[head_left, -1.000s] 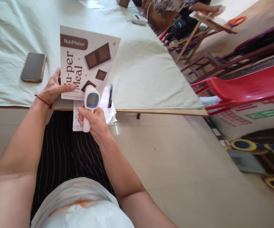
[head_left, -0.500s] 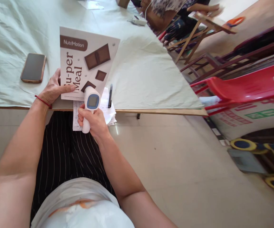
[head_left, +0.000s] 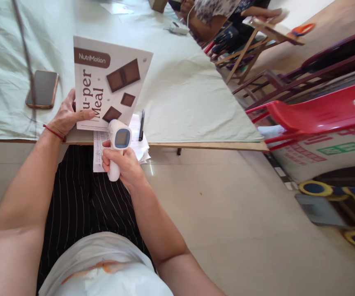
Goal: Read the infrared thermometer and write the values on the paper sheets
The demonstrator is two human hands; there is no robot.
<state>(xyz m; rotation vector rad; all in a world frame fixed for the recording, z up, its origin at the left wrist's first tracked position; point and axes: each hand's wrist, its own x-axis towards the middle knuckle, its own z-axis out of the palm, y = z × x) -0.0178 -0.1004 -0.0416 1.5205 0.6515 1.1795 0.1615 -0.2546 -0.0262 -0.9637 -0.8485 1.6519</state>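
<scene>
My left hand (head_left: 69, 113) grips the lower left edge of a white and brown NutriMotion box (head_left: 97, 90), printed with chocolate squares, its thumb across the front. Wrapped in my right hand (head_left: 126, 164) is a white infrared thermometer (head_left: 113, 170) with a blue-rimmed screen, just below the box's bottom corner. I cannot read the screen. Papers (head_left: 99, 156) lie behind the thermometer and stick out over the table edge. On them, to the right, rests a black pen (head_left: 141, 125). A phone (head_left: 42, 88) lies face up left of my left hand.
A pale cloth covers the table (head_left: 190, 94). A white device (head_left: 178, 28) with a cable lies at its far edge, near another person's arm (head_left: 206, 28). Right of the table stand a red plastic chair (head_left: 313, 113) and a wooden folding stand (head_left: 248, 45).
My right hand has drawn the thermometer slightly down, away from the box, and tilted it a little. The box and my left hand have barely shifted.
</scene>
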